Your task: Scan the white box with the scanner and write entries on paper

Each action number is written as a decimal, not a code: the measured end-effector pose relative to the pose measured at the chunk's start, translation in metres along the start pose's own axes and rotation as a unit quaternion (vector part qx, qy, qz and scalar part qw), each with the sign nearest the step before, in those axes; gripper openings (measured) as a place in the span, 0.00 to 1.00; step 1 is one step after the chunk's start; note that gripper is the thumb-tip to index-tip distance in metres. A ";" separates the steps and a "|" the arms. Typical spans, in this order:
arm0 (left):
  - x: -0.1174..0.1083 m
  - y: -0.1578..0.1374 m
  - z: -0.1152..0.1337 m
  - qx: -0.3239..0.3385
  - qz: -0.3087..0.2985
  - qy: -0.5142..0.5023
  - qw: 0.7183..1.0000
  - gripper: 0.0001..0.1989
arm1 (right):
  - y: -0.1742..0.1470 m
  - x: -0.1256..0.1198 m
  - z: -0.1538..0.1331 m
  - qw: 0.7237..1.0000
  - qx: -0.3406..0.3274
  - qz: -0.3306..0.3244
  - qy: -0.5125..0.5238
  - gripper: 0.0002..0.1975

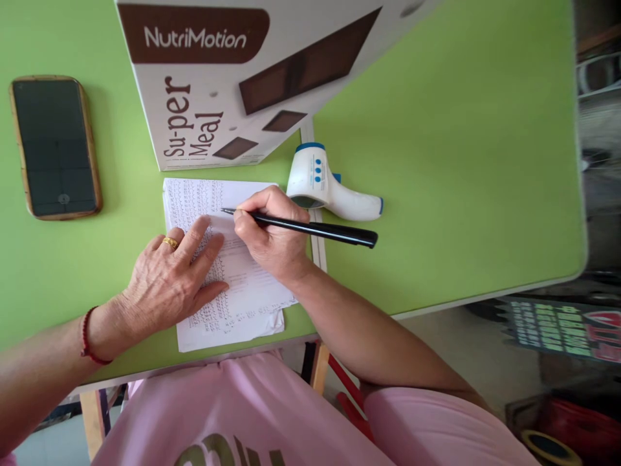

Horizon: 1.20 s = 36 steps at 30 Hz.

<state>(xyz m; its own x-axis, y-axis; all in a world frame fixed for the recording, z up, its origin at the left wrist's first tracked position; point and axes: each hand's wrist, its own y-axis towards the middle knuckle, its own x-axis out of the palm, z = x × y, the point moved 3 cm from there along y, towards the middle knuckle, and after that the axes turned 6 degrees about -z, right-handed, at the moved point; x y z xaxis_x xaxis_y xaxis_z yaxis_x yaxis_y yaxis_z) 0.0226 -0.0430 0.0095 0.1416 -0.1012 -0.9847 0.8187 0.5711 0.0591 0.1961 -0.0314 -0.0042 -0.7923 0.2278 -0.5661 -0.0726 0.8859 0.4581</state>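
Between the thumb and fingers of my right hand [276, 236] is a black pen [323, 228], its tip at the upper middle of a white sheet of paper [247, 285]. Rows of small handwriting cover the sheet's left part, and faint print shows on the rest. My left hand [169, 275] lies flat on the paper with its fingers spread, a gold ring on one finger and a red cord at the wrist. More paper edges stick out beneath the sheet. Just beyond my right hand lies a white and blue infrared thermometer [330, 184].
A tall white and brown NutriMotion box [194, 103] stands behind the paper. To the left, a phone [55, 145] with a dark screen and brown case lies on the green table [460, 162]. The table's front edge runs close to my body.
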 end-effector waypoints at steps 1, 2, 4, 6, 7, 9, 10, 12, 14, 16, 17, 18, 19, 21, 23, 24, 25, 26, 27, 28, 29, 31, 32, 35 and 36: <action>0.000 0.000 0.000 -0.001 0.001 0.000 1.000 0.25 | 0.000 0.000 0.000 1.000 -0.001 0.000 0.002 0.06; 0.000 0.000 0.000 -0.001 0.000 -0.001 1.000 0.25 | 0.000 0.000 0.000 1.000 -0.003 0.000 0.004 0.06; 0.000 -0.001 0.000 0.000 -0.001 -0.001 1.000 0.25 | 0.000 0.000 0.000 1.000 -0.001 0.000 0.008 0.06; 0.000 -0.001 0.000 0.000 -0.006 0.000 1.000 0.25 | 0.000 0.000 0.000 1.000 0.001 -0.001 0.012 0.06; 0.001 -0.001 -0.001 -0.001 -0.008 0.001 1.000 0.25 | 0.000 0.000 0.000 1.000 0.003 -0.001 0.013 0.06; 0.001 -0.001 -0.001 -0.001 -0.010 0.000 1.000 0.25 | 0.000 0.001 0.000 1.000 0.005 -0.003 0.013 0.06; 0.001 -0.001 -0.001 -0.001 -0.007 -0.001 1.000 0.25 | 0.000 0.001 0.000 1.000 0.005 -0.003 0.012 0.06; 0.002 -0.001 -0.001 0.000 0.004 -0.001 1.000 0.26 | -0.001 0.000 0.000 1.000 0.000 0.004 0.009 0.06; 0.002 -0.001 0.000 0.003 0.013 0.000 1.000 0.26 | -0.001 -0.001 -0.001 1.000 -0.011 0.020 0.008 0.06; 0.002 -0.001 0.000 0.004 0.019 0.000 1.000 0.27 | -0.002 -0.004 -0.003 0.999 -0.026 0.038 0.006 0.05; 0.002 -0.001 0.001 0.004 0.021 0.001 1.000 0.28 | -0.002 -0.005 -0.004 0.998 -0.035 0.044 0.001 0.04; 0.002 -0.001 0.001 0.003 0.022 0.003 1.000 0.28 | -0.001 -0.007 -0.006 0.998 -0.047 0.044 -0.007 0.03; 0.002 -0.001 0.001 0.002 0.024 0.006 1.000 0.28 | -0.001 -0.008 -0.008 0.997 -0.062 0.040 -0.019 0.02; 0.002 -0.001 0.001 0.001 0.026 0.011 1.000 0.28 | 0.000 -0.010 -0.012 0.993 -0.106 0.023 -0.047 0.04; 0.003 -0.002 0.001 0.004 0.028 0.015 0.999 0.29 | 0.000 -0.013 -0.017 0.986 -0.145 -0.005 -0.084 0.07; 0.004 -0.002 0.000 0.006 0.028 0.015 0.999 0.29 | 0.000 -0.015 -0.020 0.981 -0.159 -0.018 -0.112 0.08; 0.004 -0.003 0.000 0.008 0.030 0.014 0.999 0.28 | 0.000 -0.018 -0.022 0.974 -0.171 -0.030 -0.147 0.09; 0.004 -0.003 -0.001 0.009 0.036 0.008 0.999 0.25 | 0.000 -0.021 -0.025 0.965 -0.179 -0.043 -0.187 0.10; 0.003 -0.004 -0.003 0.008 0.046 -0.004 0.999 0.21 | -0.001 -0.024 -0.027 0.954 -0.185 -0.057 -0.231 0.11; 0.001 -0.004 -0.004 0.003 0.059 -0.026 0.998 0.16 | -0.002 -0.027 -0.030 0.940 -0.189 -0.071 -0.274 0.12; 0.000 -0.004 -0.007 -0.005 0.076 -0.058 0.995 0.12 | -0.003 -0.030 -0.032 0.927 -0.189 -0.090 -0.313 0.13; -0.004 -0.005 -0.014 -0.031 0.119 -0.138 0.983 0.08 | -0.005 -0.035 -0.036 0.902 -0.182 -0.135 -0.368 0.12; -0.006 -0.005 -0.019 -0.051 0.142 -0.182 0.972 0.07 | -0.007 -0.036 -0.038 0.893 -0.178 -0.156 -0.383 0.12; -0.004 -0.004 -0.042 -0.136 0.219 -0.309 0.915 0.11 | -0.011 -0.036 -0.044 0.880 -0.173 -0.199 -0.396 0.10; -0.002 -0.003 -0.052 -0.167 0.250 -0.350 0.887 0.13 | -0.013 -0.035 -0.045 0.878 -0.169 -0.213 -0.394 0.10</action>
<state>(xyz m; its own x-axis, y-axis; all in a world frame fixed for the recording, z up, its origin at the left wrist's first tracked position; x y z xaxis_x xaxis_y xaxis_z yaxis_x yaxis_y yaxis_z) -0.0092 -0.0025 0.0031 0.8472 -0.1818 -0.4993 0.3624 0.8848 0.2929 0.1972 -0.0687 0.0404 0.0067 0.2312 -0.9729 -0.5414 0.8188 0.1909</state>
